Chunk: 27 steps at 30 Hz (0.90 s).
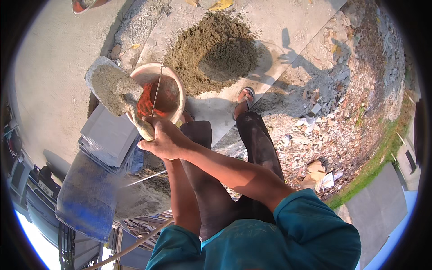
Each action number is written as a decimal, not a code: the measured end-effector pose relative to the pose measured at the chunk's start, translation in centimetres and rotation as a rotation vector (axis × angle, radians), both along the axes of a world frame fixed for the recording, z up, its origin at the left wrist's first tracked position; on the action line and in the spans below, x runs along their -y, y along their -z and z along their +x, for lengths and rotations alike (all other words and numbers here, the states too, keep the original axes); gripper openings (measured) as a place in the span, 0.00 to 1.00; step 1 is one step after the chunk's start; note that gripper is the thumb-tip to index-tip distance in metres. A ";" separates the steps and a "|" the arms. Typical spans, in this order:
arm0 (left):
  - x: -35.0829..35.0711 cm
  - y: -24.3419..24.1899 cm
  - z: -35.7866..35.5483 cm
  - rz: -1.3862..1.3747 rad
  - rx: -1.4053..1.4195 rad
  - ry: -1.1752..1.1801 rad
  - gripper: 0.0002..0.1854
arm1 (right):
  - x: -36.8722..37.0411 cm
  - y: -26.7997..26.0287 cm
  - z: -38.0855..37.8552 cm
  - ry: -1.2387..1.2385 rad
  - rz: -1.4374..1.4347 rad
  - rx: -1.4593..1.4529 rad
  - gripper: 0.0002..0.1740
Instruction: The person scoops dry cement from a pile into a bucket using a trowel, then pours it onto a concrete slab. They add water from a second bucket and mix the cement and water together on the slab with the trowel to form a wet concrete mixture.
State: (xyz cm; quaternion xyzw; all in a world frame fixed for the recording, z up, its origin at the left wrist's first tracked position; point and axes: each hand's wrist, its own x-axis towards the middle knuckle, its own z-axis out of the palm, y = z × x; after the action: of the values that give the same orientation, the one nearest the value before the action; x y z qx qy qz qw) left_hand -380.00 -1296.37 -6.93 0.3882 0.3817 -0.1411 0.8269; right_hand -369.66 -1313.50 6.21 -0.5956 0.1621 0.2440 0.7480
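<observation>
My right hand (165, 136) is closed around the rounded, mortar-crusted handle end of a shovel or hoe. The tool's broad blade (113, 87) carries grey mortar and lies over the left rim of a bucket. This bucket (182, 98) is caked with dried mortar, orange inside, with a wire bail across its mouth. My left arm rises beneath the right wrist; my left hand is mostly hidden there, so its hold cannot be told. Beyond the bucket a heap of damp sand or mortar mix (216, 50) with a hollowed side rests on the concrete, in front of my feet.
Stacked grey tiles or boards (109, 133) stand left of the bucket, beside a blue-stained sheet or container (86, 199). A wooden pole (135, 244) slants at lower left. Broken rubble (324, 125) covers the right. Another bucket (79, 8) sits far upper left; vehicles stand at the left edge.
</observation>
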 end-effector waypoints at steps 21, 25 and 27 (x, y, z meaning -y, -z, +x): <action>-6.2 -15.1 31.2 0.907 0.281 0.507 0.31 | 20.0 10.5 -9.5 0.426 -0.875 -0.673 0.37; -8.6 -17.9 35.4 0.950 0.171 0.499 0.34 | 15.5 7.6 -2.4 0.521 -0.590 -0.838 0.32; -8.8 -21.8 39.2 0.850 0.155 0.626 0.32 | 13.4 5.7 -0.3 0.583 -0.526 -0.807 0.30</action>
State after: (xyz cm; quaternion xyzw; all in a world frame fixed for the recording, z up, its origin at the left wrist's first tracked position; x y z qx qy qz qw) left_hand -340.77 -1287.61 14.91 0.7935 0.2089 -0.1851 0.5408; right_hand -369.93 -1326.93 0.49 -0.5521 0.6485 0.1872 0.4894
